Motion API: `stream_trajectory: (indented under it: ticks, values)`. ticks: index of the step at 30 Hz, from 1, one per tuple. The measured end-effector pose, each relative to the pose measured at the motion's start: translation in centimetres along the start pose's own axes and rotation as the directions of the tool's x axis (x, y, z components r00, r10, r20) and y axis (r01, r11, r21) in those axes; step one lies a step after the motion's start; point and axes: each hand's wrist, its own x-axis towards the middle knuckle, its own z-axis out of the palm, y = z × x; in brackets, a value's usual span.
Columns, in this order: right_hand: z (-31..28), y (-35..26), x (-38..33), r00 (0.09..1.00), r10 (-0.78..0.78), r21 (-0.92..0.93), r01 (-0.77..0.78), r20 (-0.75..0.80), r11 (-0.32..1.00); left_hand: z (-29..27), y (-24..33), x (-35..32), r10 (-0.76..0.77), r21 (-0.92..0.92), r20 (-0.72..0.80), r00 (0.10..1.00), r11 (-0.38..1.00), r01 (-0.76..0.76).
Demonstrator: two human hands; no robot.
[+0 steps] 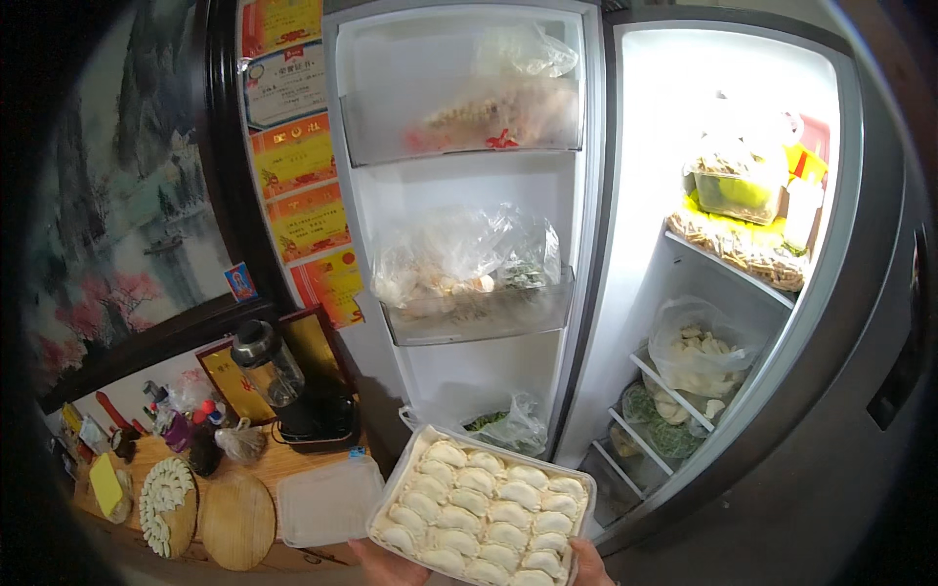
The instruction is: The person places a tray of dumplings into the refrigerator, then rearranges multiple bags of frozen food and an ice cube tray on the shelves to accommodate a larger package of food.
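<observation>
A white plastic tray (384, 513) holds rows of pale folded dumplings (470, 500). It is tilted a little in front of the open fridge. My left hand (388, 565) grips its near left edge, the fingers mostly hidden beneath it. At the near right corner, my right hand (589, 565) is closed on the rim. Just left of the tray, a translucent plastic lid (330, 500) lies on the wooden table.
The fridge door (363, 190) stands open, with bagged food in its bins. Inside, lit shelves (733, 264) carry bags and a clear box. A blender (269, 366), a round wooden board (237, 521) and another board with dumplings (168, 506) are on the table (269, 467).
</observation>
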Motion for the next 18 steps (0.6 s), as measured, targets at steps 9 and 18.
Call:
stream_trajectory:
  ticks: [9, 18]
  values:
    - [11.0, 5.1, 2.7, 0.982, 0.035, -0.052, -0.025, 0.186, 0.998, 3.8, 2.2, -1.7, 0.229, 0.300, -0.714, 0.662, 0.954, -0.007]
    - [12.1, 8.4, 5.4, 0.940, 0.327, -0.561, -0.219, 0.099, 0.799, -0.1, 7.8, -6.3, 0.386, 0.366, -0.469, 0.794, 0.904, -0.223]
